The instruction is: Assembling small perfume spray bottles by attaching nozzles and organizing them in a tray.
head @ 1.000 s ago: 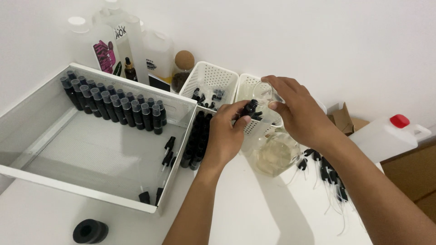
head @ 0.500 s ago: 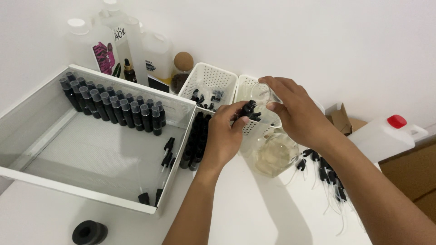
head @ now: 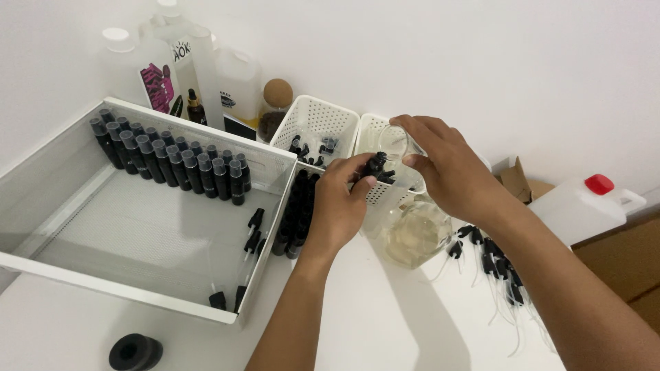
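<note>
Head view, looking down on a white counter [head: 385,323]: left hand [head: 340,206] pinching a small black spray bottle [head: 377,167] between thumb and fingertips, right hand [head: 447,165] gripping a small clear glass beaker [head: 393,143] tilted toward the bottle's mouth. Bottle neck and beaker lip hidden where fingers overlap; contact or gap between them impossible to tell, any pour not visible. Just below both sets of fingers, a round glass flask of pale yellow liquid [head: 412,233], its neck masked by the right palm. Behind the fingers, two white perforated baskets [head: 316,124], the nearer one half covered by the hands, loose black caps inside the farther one. Under the left wrist, a dark cluster of black bottles [head: 295,213], count hard to make out. Left of the fingers, a large white tray [head: 89,206] holding a row of capped black bottles [head: 172,161] along its far wall and a few loose pump tops near its front corner. Right of the fingers, black sprayer pumps with thin tubes [head: 495,268] scattered beneath the right forearm, partly cut off by it. Farther right, a white jug with a red cap [head: 584,206]. Far back, white plastic bottles [head: 206,75] and a cork-stoppered jar [head: 275,103] against the wall. Near bottom edge, a black ring-shaped object [head: 135,352].
</note>
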